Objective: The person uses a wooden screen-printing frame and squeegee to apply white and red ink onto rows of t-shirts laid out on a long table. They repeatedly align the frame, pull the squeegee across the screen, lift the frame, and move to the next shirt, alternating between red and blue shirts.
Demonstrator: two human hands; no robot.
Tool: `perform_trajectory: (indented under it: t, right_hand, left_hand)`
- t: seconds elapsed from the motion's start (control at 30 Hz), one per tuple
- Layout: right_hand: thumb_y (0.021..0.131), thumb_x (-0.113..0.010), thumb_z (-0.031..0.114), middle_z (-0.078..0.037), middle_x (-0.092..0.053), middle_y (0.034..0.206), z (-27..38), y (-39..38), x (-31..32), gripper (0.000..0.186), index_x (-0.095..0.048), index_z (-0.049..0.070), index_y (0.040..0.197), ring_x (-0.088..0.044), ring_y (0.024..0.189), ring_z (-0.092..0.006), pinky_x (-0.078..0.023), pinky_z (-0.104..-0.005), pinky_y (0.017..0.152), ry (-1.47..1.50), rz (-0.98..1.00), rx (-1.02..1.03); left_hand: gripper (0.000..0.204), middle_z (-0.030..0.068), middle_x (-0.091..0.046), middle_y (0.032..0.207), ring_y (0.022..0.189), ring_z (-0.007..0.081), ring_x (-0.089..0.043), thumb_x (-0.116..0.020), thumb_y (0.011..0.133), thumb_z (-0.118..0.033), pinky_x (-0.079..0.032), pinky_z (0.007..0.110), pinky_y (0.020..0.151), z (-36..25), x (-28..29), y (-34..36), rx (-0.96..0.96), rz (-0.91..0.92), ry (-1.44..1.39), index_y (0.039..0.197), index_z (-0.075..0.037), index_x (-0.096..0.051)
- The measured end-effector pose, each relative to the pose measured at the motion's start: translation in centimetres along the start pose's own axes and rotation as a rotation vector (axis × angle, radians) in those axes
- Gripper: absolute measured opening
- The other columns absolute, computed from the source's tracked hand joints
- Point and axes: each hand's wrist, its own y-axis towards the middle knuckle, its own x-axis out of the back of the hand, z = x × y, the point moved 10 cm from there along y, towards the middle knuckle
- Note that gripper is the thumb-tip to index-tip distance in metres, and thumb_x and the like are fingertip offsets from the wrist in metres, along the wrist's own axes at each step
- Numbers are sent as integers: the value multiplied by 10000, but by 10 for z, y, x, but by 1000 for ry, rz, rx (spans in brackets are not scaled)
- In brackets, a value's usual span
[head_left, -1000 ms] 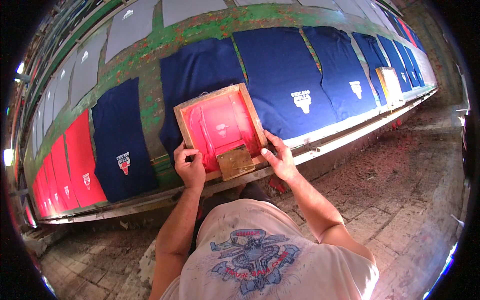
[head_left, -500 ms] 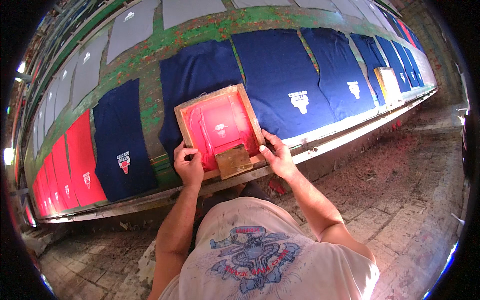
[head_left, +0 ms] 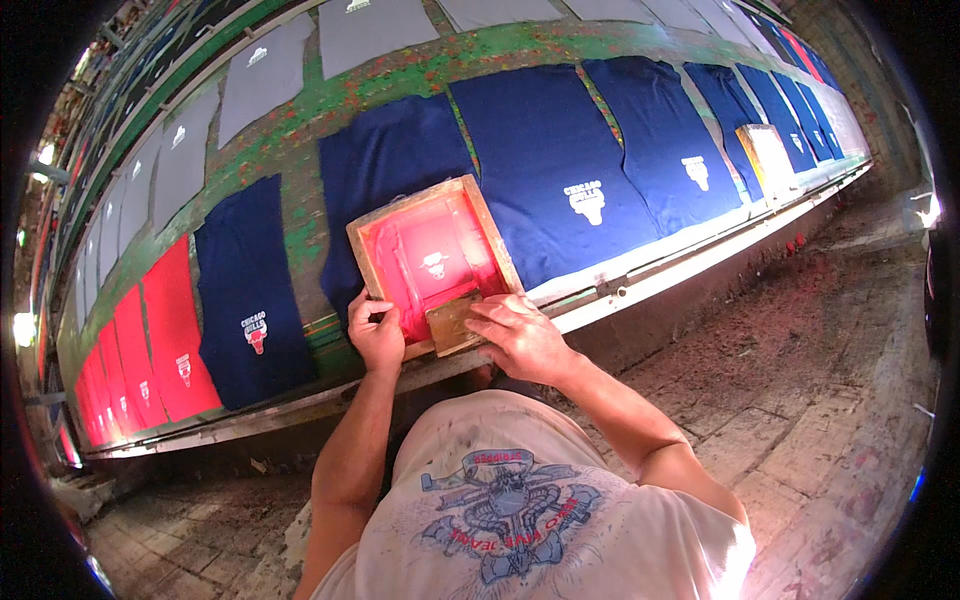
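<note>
A: While bent over the table [head_left: 300, 120], gripping what?
B: Left hand [head_left: 377, 335] curled on the near-left edge of the frame [head_left: 432, 262], fingers wrapped over the wood. Right hand [head_left: 520, 338] loosely closed on top of the squeegee [head_left: 452, 322], fingers bent over its right end.

A: Frame location?
B: Lying flat on a navy shirt [head_left: 385, 170], near edge of the table, mesh red with ink, small pale design in the middle. Squeegee sitting at the near end of the frame, between both hands.

A: Around it?
B: Printed navy shirt [head_left: 575, 165] just right, another navy shirt [head_left: 250, 290] left, red shirts [head_left: 170, 335] beyond that. Grey shirts [head_left: 265, 75] along the far row. Second frame [head_left: 765, 155] well off to the right.
</note>
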Motion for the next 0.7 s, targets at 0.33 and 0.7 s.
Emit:
perform_trajectory:
  t: [0.33,0.7]
  right_hand:
    - [863,-733,47,-112,-763,1347,18,53,-30,513,-755,40,1375,-684,1293,-311,-542,-457,1153,-176,231,101]
    - [770,-658,-122,-165,-760,1339,24,38,-24,666,-748,37,1410,-689,1303,-371,-534,-483,1172,-124,242,37]
  left_hand:
    - [376,165,-691,1392,1273,283,-691,-763,834,159,-548,394,1105,19,-8,-1,203,40,-70,1138,-60,-796]
    - [532,193,-712,1270,1170,409,-676,-723,940,-33,-569,519,1044,-58,-7,9,-250,205,451,1472,-17,-702]
